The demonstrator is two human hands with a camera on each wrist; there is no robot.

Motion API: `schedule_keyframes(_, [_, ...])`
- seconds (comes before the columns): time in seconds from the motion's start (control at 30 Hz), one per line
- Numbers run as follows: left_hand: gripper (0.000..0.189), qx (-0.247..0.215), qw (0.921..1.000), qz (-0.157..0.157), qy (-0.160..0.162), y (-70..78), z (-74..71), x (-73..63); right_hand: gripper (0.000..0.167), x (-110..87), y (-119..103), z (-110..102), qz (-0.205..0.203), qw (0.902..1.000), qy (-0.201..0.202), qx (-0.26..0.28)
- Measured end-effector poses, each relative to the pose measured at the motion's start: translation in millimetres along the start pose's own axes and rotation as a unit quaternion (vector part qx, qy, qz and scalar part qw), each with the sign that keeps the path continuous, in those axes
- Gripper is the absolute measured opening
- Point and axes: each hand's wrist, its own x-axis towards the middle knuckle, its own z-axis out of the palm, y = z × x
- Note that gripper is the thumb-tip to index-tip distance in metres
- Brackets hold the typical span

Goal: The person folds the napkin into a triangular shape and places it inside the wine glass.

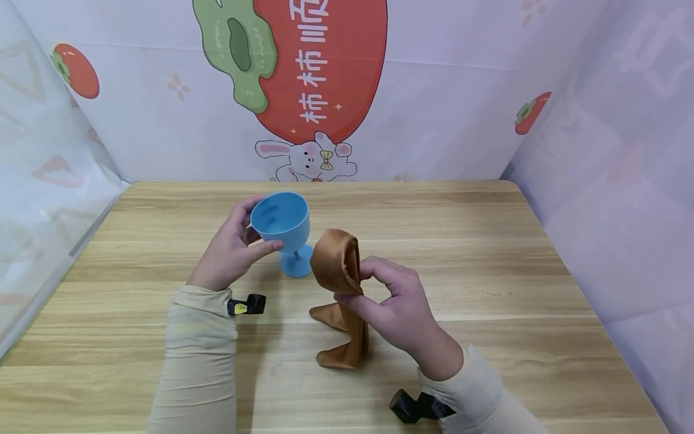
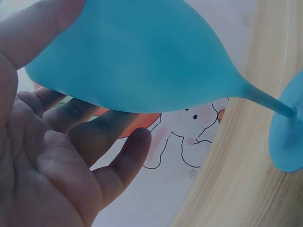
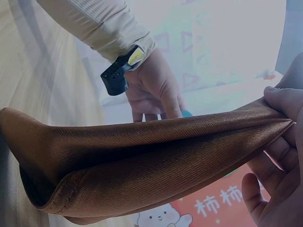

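A light blue plastic goblet is in my left hand, with the thumb on the near side of its bowl and the fingers at the far left side. The left wrist view shows the bowl, thin stem and round foot. Whether the foot touches the table cannot be told. My right hand pinches a brown satin-like cloth napkin between thumb and fingers. Its upper part is folded into a rounded loop, and two pointed ends hang below. In the right wrist view the napkin stretches away from the pinch in long folds.
Both hands are over a light wood-grain table. Behind it hangs a white backdrop with persimmon and rabbit prints, and pale sheets close off the left and right sides. A black camera sits on the left wrist, another on the right.
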Motion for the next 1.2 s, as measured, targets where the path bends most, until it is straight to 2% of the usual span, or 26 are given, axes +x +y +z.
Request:
schedule_keyframes(0.17, [0.081,-0.01,0.9999,-0.007,-0.006,-0.2,0.7,0.0,0.023,-0.3,0.0,-0.4,0.0,1.0,-0.001,0.0])
schedule_keyframes(0.4, [0.08,-0.002,0.9998,-0.009,-0.018,0.4,1.6,0.3,0.022,-0.3,0.1,-0.9,-0.003,1.0,-0.004,0.004])
schedule_keyframes(0.83, [0.084,0.063,0.9977,-0.018,-0.014,10.0,6.9,-0.4,0.023,0.3,-0.4,-1.1,-0.006,1.0,0.0,0.001])
schedule_keyframes(1.0, [0.082,0.056,0.9983,-0.008,-0.013,8.6,10.2,1.5,0.023,0.3,-0.3,-0.9,-0.006,1.0,0.001,0.001])
schedule_keyframes(1.2, [0.081,0.027,0.9993,0.007,-0.024,6.5,12.1,2.2,0.023,-0.1,-0.4,-0.9,-0.004,1.0,0.0,0.005])
